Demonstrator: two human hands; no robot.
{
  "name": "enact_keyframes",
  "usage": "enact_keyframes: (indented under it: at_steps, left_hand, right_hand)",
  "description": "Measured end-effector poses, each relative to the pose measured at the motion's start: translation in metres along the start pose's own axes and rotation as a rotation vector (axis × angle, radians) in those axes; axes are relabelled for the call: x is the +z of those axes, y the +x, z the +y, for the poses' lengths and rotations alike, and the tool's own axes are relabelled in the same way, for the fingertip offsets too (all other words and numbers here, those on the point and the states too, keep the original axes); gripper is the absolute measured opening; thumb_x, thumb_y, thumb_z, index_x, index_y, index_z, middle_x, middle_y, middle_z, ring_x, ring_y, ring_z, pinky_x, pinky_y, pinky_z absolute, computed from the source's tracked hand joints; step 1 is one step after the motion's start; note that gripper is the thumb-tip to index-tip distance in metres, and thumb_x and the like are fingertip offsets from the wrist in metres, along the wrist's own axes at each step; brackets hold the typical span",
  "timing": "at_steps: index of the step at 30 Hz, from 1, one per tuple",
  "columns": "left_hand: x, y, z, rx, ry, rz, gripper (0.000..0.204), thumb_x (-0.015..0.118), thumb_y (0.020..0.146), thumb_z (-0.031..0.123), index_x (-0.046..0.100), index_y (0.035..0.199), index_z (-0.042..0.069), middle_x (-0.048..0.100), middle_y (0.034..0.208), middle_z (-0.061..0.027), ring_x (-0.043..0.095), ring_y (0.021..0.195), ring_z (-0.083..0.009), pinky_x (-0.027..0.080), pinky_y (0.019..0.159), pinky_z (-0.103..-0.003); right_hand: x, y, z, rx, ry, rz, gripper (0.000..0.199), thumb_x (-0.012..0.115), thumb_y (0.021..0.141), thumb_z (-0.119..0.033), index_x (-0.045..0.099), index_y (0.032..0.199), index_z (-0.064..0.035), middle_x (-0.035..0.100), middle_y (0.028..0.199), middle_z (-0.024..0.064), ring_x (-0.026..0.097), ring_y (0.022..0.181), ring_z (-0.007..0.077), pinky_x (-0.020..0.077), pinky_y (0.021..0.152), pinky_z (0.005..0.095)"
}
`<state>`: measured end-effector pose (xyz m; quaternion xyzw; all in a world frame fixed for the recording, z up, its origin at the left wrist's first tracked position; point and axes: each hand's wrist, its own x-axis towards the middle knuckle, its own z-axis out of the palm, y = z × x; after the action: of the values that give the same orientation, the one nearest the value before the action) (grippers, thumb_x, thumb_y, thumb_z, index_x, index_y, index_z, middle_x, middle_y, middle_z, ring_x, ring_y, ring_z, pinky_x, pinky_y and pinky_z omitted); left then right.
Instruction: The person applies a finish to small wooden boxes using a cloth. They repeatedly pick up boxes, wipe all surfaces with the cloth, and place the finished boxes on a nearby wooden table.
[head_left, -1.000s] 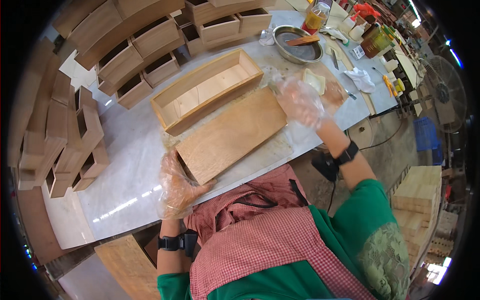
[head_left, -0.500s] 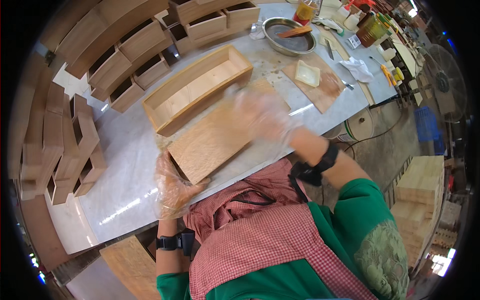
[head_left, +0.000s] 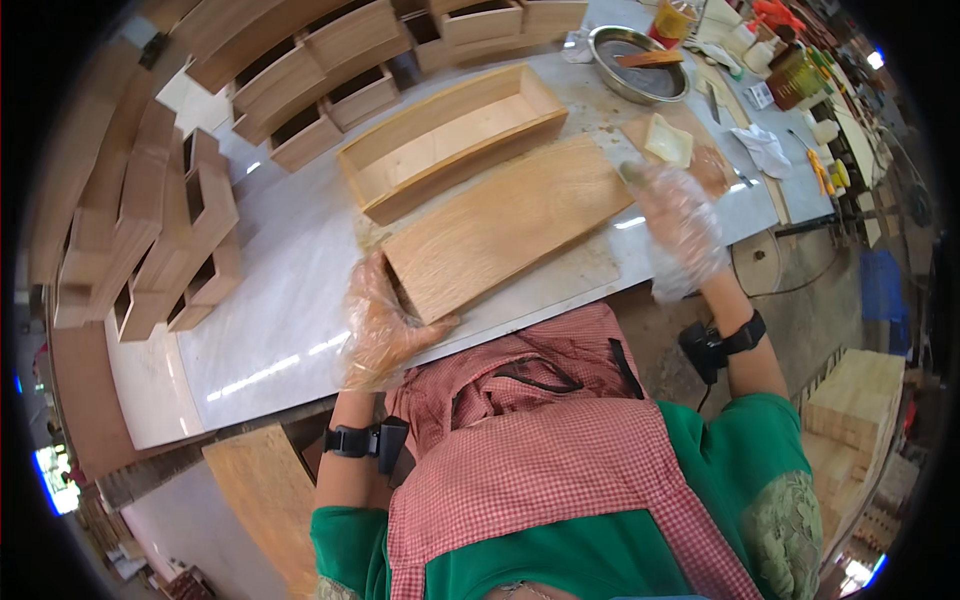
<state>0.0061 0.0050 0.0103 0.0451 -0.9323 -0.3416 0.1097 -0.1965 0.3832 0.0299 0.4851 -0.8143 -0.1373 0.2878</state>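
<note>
A long wooden piece (head_left: 510, 225) lies with its broad, flat face up, close to the table's front edge. Its left end is gripped by my left hand (head_left: 380, 325), in a clear plastic glove, with the thumb along the near corner. My right hand (head_left: 682, 225), gloved the same way, is just past the right end. Its fingers are closed around something small and greenish that I cannot make out. Behind the piece stands an open wooden box (head_left: 455, 140), long and shallow. Near my right hand, a pale square dish (head_left: 668, 141) rests on a stained brown board (head_left: 709, 170).
Wooden drawer units (head_left: 330, 75) stand along the back and left. A metal bowl (head_left: 640, 85) with a wooden strip across it sits at the back right. Beyond it are a white cloth (head_left: 763, 150), bottles and tools. Stacked wood blocks (head_left: 850, 410) are on the right.
My right hand has swept rightward from over the wooden piece to past its right end. My left hand keeps hold of the left end. The whole view has shifted.
</note>
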Motion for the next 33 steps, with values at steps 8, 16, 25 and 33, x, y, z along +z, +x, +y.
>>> enact_keyframes:
  at_steps: [8,16,25,33]
  left_hand:
    - [-0.044,0.000,0.026,-0.340,-0.617,-0.053,0.076,0.070,0.091,0.053,0.055,0.139,-0.005,0.064,0.128,-0.0196,0.056,0.127,-0.0281,0.043,0.108,-0.042]
    - [-0.045,0.005,0.028,-0.455,-1.058,0.180,0.051,0.047,0.106,0.051,0.066,0.117,0.005,0.062,0.131,-0.0103,0.054,0.125,-0.0235,0.040,0.107,-0.040]
    - [-0.049,-0.036,0.040,-0.354,-1.093,0.265,0.026,0.058,0.104,0.027,0.061,0.097,0.003,0.061,0.104,-0.0079,0.058,0.111,-0.0216,0.045,0.103,-0.042]
    - [-0.033,-0.063,0.064,-0.239,-0.133,0.002,0.043,0.081,0.085,0.013,0.064,0.123,0.006,0.061,0.112,-0.0098,0.061,0.099,-0.0219,0.055,0.087,-0.037]
  right_hand:
    - [0.017,0.029,0.007,0.939,0.836,-0.275,0.050,0.065,0.086,-0.013,0.063,0.136,-0.0157,0.060,0.139,0.0204,0.058,0.128,0.0338,0.0431,0.111,0.0407]
    - [0.025,0.021,0.007,0.462,0.781,0.053,0.056,0.067,0.079,-0.002,0.062,0.134,-0.0099,0.060,0.137,0.0250,0.059,0.123,0.0396,0.0451,0.106,0.0390]
    - [0.024,-0.041,-0.021,0.379,1.001,0.243,0.063,0.061,0.076,0.008,0.059,0.135,-0.0108,0.055,0.143,0.0265,0.055,0.127,0.0447,0.0436,0.108,0.0467]
    - [-0.007,-0.070,-0.026,0.346,1.014,0.056,0.069,0.059,0.070,0.011,0.057,0.136,-0.0094,0.052,0.144,0.0281,0.051,0.130,0.0457,0.0394,0.113,0.0509]
